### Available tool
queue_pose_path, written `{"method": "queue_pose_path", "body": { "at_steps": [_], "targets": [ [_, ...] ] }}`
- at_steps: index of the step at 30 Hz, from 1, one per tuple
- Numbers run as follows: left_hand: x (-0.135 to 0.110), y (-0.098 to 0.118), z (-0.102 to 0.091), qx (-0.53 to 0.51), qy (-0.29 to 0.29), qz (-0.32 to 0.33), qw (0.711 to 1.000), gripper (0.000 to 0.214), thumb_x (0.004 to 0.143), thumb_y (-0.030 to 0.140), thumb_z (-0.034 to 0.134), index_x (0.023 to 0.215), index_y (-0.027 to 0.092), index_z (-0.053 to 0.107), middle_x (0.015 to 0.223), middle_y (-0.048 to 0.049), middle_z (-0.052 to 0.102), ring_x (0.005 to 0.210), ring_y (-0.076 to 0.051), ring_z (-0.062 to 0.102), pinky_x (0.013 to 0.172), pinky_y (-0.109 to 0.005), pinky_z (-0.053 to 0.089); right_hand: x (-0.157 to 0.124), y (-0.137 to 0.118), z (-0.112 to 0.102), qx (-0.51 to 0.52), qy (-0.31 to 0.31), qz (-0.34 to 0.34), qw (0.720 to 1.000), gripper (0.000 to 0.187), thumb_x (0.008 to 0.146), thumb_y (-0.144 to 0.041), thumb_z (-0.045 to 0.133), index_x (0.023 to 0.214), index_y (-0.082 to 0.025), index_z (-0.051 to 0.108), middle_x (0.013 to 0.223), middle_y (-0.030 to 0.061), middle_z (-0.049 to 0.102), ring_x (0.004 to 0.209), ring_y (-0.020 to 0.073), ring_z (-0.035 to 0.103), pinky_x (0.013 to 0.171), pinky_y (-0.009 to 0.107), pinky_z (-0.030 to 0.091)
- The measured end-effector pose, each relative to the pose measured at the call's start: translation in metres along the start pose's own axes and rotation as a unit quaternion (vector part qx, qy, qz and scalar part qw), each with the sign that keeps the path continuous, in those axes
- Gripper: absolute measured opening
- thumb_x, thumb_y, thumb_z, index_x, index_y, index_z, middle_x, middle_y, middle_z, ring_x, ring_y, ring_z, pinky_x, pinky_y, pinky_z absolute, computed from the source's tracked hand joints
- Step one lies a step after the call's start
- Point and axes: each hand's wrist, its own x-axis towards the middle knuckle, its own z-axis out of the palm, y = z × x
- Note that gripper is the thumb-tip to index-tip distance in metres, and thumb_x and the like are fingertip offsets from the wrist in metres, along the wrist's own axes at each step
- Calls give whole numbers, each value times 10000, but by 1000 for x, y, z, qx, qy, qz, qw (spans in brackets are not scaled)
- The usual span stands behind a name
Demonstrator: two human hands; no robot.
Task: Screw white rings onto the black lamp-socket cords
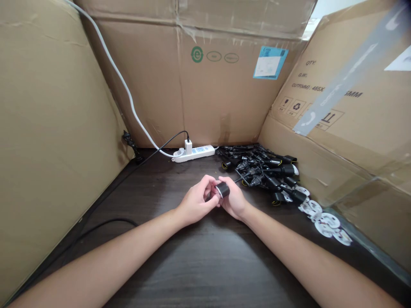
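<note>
L hand & R hand: fingers closed, both gripping blk lamp socket above dk wood table, loose socket pile just R.

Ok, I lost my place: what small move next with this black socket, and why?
Probably turn the black socket so its metal rim faces you and look inside: your left hand and right hand both already hold it, and that rim points toward the left hand.
</note>
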Motion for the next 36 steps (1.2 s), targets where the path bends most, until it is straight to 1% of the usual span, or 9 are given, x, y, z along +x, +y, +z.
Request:
{"method": "queue_pose_path", "body": {
  "at_steps": [5,10,14,23,26,30,33,36],
  "targets": [
    [0,2,0,-96,-30,3,995,218,889,252,594,1067,218,474,804,23,602,697,-139,630,701,-278,494,-1,-1,1,-3,-3,0,1000,331,736,-450,657,570,-168,605,497,-17,485,426,111,426,346,206,365],
    [1,2,0,-150,-42,11,988,212,905,260,591,1066,204,465,838,9,591,721,-145,638,720,-298,519,0,0,0,-5,-7,0,1000,339,753,-453,646,573,-170,596,497,-17,482,419,111,421,344,209,363],
    [1,3,0,-156,-45,7,987,208,919,279,585,1069,197,466,824,7,597,720,-150,639,712,-299,521,1,1,-2,-9,-21,-3,1000,361,768,-469,630,572,-170,583,478,-18,481,409,111,424,352,213,359],
    [0,4,-1,-126,-33,8,991,146,944,297,566,993,197,472,775,8,636,709,-152,644,712,-293,501,2,2,-3,-12,-13,1,1000,348,770,-472,621,590,-177,584,447,-14,502,397,120,439,360,224,358],
    [0,5,-1,-143,-33,3,989,141,936,283,570,971,195,466,778,6,631,715,-156,653,710,-299,519,2,3,-3,-22,0,-9,1000,349,757,-477,630,597,-167,602,447,-19,500,393,115,436,356,219,356],
    [2,6,1,-178,-24,-11,984,119,940,273,550,959,188,469,750,20,602,667,-141,651,678,-293,543,0,3,-2,-42,-8,-17,999,359,771,-471,628,596,-158,605,457,-17,508,404,111,448,369,212,365],
    [3,5,1,-178,-21,-10,984,112,936,264,549,975,182,484,740,30,579,648,-129,641,666,-286,554,-1,3,-2,-36,-6,-19,999,351,790,-458,620,610,-157,604,465,-17,511,410,114,457,374,216,365],
    [4,4,2,-183,-26,-11,983,122,934,269,552,986,180,487,757,26,574,656,-132,641,674,-302,566,0,3,-3,-31,-3,-21,999,344,796,-451,618,612,-160,597,459,-19,505,407,116,455,374,221,364]
  ]
}}
